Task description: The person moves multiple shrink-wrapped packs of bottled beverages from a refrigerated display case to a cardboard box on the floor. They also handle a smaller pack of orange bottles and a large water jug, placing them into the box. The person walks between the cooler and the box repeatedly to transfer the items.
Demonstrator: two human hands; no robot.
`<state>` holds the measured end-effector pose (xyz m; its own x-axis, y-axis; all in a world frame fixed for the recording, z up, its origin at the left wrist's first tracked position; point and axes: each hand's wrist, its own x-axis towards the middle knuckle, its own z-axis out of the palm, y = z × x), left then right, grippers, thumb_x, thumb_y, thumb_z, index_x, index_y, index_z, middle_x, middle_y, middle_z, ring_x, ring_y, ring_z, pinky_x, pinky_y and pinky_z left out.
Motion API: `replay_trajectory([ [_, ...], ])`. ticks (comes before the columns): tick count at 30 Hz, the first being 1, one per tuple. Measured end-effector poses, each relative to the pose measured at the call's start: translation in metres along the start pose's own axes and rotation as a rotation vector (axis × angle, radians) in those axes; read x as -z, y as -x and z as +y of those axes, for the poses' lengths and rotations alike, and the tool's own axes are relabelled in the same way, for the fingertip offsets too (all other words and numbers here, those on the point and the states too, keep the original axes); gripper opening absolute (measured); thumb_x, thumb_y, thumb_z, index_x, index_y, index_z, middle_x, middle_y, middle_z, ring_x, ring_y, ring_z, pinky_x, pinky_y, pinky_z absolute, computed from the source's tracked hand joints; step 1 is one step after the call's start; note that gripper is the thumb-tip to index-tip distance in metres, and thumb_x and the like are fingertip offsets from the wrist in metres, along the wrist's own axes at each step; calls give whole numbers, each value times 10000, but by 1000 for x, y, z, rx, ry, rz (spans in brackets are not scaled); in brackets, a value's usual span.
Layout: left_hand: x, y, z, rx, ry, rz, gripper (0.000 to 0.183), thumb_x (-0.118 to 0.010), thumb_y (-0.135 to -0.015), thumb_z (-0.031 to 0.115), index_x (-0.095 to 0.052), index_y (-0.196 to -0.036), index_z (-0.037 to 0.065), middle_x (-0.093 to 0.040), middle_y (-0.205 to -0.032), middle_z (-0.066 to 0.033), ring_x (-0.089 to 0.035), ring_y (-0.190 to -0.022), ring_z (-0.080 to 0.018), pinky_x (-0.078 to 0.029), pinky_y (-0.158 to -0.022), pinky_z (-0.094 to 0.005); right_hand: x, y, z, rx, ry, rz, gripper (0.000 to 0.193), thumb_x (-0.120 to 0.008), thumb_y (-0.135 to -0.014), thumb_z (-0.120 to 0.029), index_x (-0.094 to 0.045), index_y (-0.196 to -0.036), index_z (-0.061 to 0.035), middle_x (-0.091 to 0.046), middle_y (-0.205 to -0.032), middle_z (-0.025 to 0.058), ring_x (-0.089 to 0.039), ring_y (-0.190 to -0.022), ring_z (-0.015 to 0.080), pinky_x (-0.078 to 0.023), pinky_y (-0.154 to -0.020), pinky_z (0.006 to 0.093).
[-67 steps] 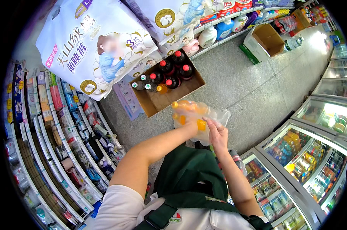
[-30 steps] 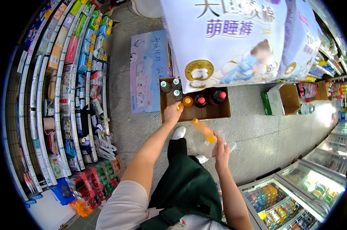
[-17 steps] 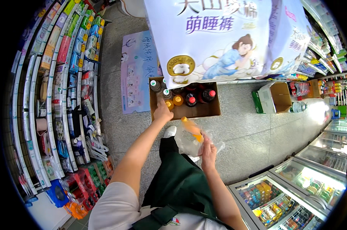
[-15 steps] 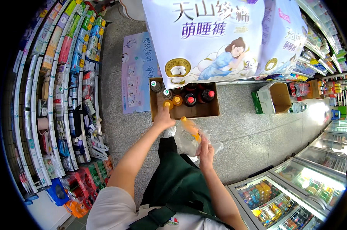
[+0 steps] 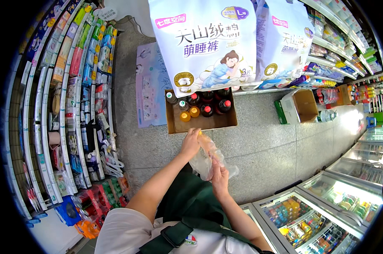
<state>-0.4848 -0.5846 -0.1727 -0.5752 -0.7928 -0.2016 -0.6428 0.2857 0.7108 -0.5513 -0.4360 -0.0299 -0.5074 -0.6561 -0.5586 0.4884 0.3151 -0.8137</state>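
Observation:
Both my hands are on an orange drink bottle [image 5: 207, 143] partly wrapped in a clear plastic bag [image 5: 203, 167], held over the floor in front of me. My left hand [image 5: 190, 144] closes around its top, by the orange cap. Lower down, my right hand [image 5: 219, 178] grips the bagged end, and the crumpled plastic hides much of the bottle there. Just beyond my left hand is an open cardboard box [image 5: 203, 125]. Inside it stand two orange-capped bottles [image 5: 185, 116], two white-capped bottles [image 5: 171, 97] and several dark bottles with red caps [image 5: 207, 111].
Large white-lilac packages [image 5: 208, 38] overhang the box's far side. A printed poster sheet [image 5: 151, 108] lies on the floor to the left. Stocked shelves [image 5: 79, 127] line the left, glass-topped freezers [image 5: 301, 216] the lower right. An open carton [image 5: 306, 106] sits at the right.
My left hand has moved from an orange-capped bottle in the box back to the top of the bagged bottle. My right hand has shifted slightly left and nearer me.

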Motion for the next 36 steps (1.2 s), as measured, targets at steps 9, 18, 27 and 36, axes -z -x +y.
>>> replay_trajectory([
  [9, -19, -13, 17, -11, 150, -75, 102, -573, -863, 115, -592, -889, 18, -627, -864, -124, -628, -835, -271, -493, -720, -369, 21, -4, -15, 31, 11, 118, 376, -441, -1005, -301, -607, -1226, -46, -445, -591, -55, -385, -518, 35, -316, -480, 190],
  [18, -46, -25, 13, 112, 346, -33, 212, -676, -812, 180, -575, -928, 33, -653, -900, -105, -626, -775, -198, -503, -700, -336, 67, -27, -12, -15, -126, 164, 374, -460, -991, -274, -586, -1230, -14, -630, -1059, 32, -561, -858, 63, -434, -707, 194],
  [27, 15, 15, 109, -428, -200, -594, 213, -585, -837, 207, -629, -975, 51, -623, -999, -161, -613, -955, -304, -484, -808, -442, 55, -33, -6, 24, -56, 135, 342, -474, -995, -267, -632, -1192, -38, -564, -670, -43, -448, -539, 28, -359, -467, 190],
  [36, -87, -18, 55, -502, -1059, -357, 246, -567, -806, 262, -680, -990, 146, -624, -985, -49, -555, -982, -208, -398, -819, -323, 56, -15, -14, -56, 37, 94, 360, -449, -998, -278, -615, -1205, -34, -409, -481, -58, -368, -418, 31, -333, -418, 202],
])
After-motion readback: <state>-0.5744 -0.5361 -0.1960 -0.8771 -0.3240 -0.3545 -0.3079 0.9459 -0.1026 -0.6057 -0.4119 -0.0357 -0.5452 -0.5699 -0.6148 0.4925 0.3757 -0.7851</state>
